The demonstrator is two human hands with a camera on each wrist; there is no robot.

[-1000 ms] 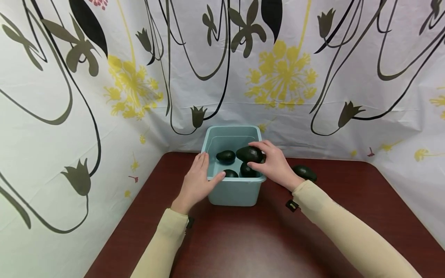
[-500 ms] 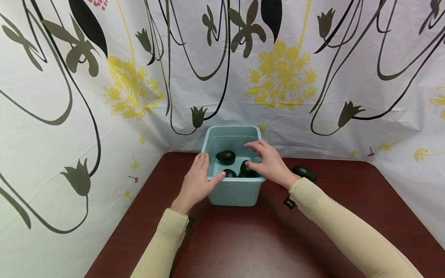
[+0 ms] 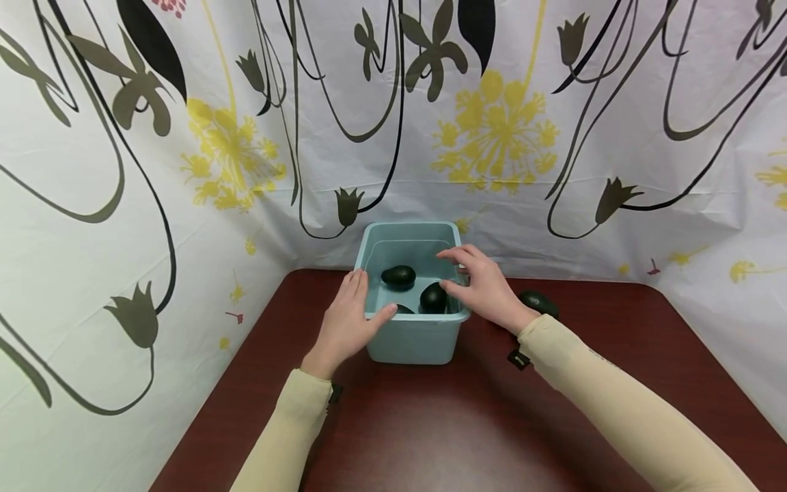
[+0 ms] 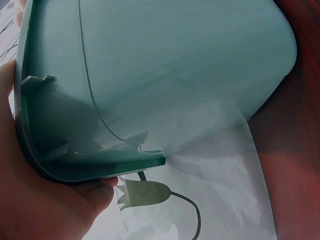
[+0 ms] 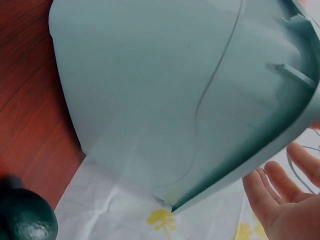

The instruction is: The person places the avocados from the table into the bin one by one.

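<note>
A pale blue-green plastic bin [image 3: 414, 342] stands on the table and holds several dark green avocados. One avocado [image 3: 398, 277] lies toward the left inside, and another avocado [image 3: 433, 298] sits nearer the front right. Only the top of a third avocado [image 3: 404, 309] shows above the front rim. My left hand [image 3: 346, 318] rests on the front-left corner, its fingers straight along the left rim and its thumb by the front one. Over the right rim, my right hand [image 3: 486, 288] is empty, with thumb and fingers spread apart.
Outside the bin, right of it, another avocado [image 3: 538, 303] lies on the dark red-brown table [image 3: 430, 424], partly behind the right wrist; the right wrist view also shows this avocado [image 5: 32, 217]. Floral-printed white cloth [image 3: 510, 205] hangs behind and on both sides.
My right hand has let go of the avocado it held over the bin, and that avocado dropped inside. Avocados in the front part have shifted. The left hand has stayed at the corner.
</note>
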